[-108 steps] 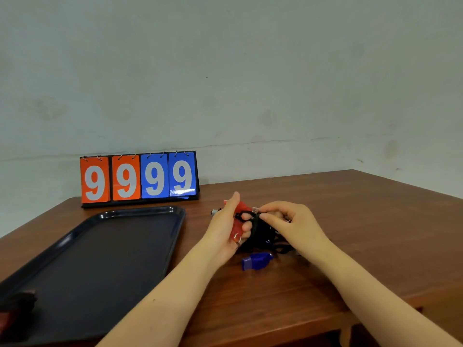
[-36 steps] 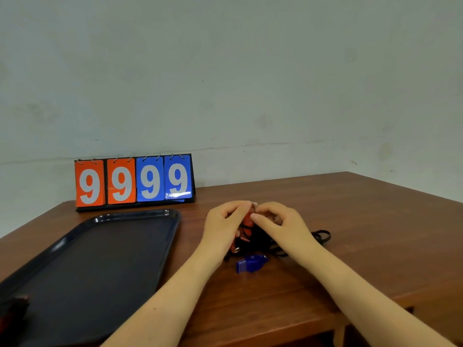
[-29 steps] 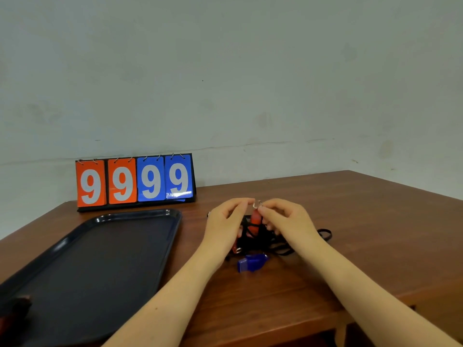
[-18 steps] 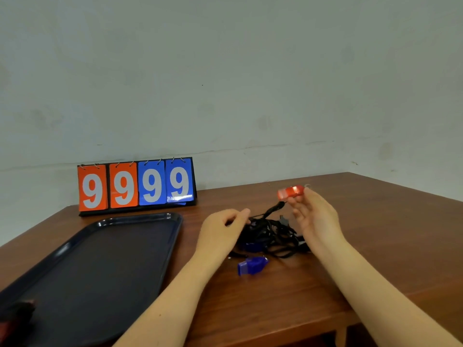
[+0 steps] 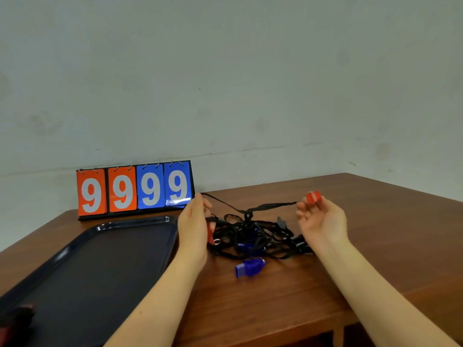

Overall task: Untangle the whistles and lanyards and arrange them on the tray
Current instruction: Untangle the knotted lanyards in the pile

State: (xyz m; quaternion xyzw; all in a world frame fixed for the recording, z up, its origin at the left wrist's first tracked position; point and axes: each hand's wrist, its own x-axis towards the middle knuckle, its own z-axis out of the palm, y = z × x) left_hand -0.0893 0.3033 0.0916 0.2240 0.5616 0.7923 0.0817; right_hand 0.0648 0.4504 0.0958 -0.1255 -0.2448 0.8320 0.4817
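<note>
Holding two items aloft, we list them first. Our right hand (image 5: pixel 323 221), palm up with fingers loosely curled, pinches one red whistle (image 5: pixel 313 197) at the fingertips, raised above the table. Our left hand (image 5: pixel 194 229), edge-on to the camera, pinches one black lanyard strand (image 5: pixel 220 202) at its fingertips; whether it also grips the red piece below its palm we cannot tell. That strand runs taut from the left fingertips down to a knot over the pile, then up to the red whistle.

Between the hands, on the wooden table (image 5: pixel 375 246) near its middle: one tangle of black lanyards (image 5: pixel 253 236), the count of cords not readable. Within it, one blue whistle (image 5: pixel 248 246) partly buried, and one second red whistle (image 5: pixel 210 234) with a metal ring, just beside our left palm. Toward the near edge, just clear of the tangle: one more blue whistle (image 5: pixel 250 267), lying on its side.

Whistles seen: two red, two blue.

Left half of the table: one dark tray (image 5: pixel 140 222), with one dark reddish object (image 5: pixel 17 319) at its near left corner, too blurred to identify.

Far edge, against the wall: one flip scoreboard (image 5: pixel 135 189), four cards, two orange and two blue, each showing 9.
</note>
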